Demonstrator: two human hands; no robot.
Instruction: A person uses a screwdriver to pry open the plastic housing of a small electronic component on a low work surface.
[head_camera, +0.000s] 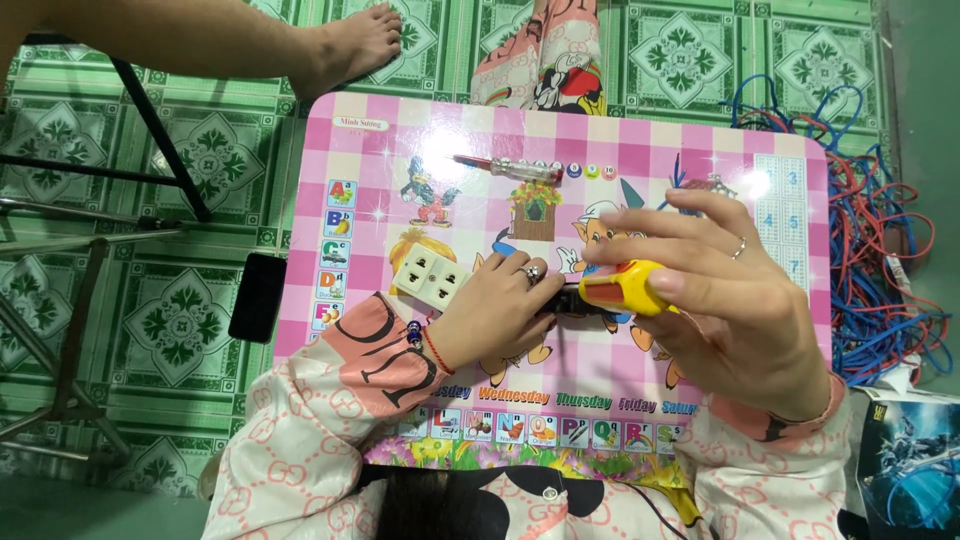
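My left hand (495, 310) rests on a pink checkered children's table (640, 150), gripping the end of a white socket block (430, 280) and a dark cable part beside it. My right hand (720, 300) holds a yellow-handled tool (625, 288) with an orange tip, pointing left toward my left hand's fingers. A screwdriver (505, 167) with a red and clear handle lies at the far middle of the table, apart from both hands.
A tangle of blue and red wires (880, 250) lies on the green tiled floor to the right. A black phone (258, 297) lies left of the table. Another person's bare foot (350, 45) and patterned leg (550, 60) are at the far side. Metal stool legs (150, 120) stand left.
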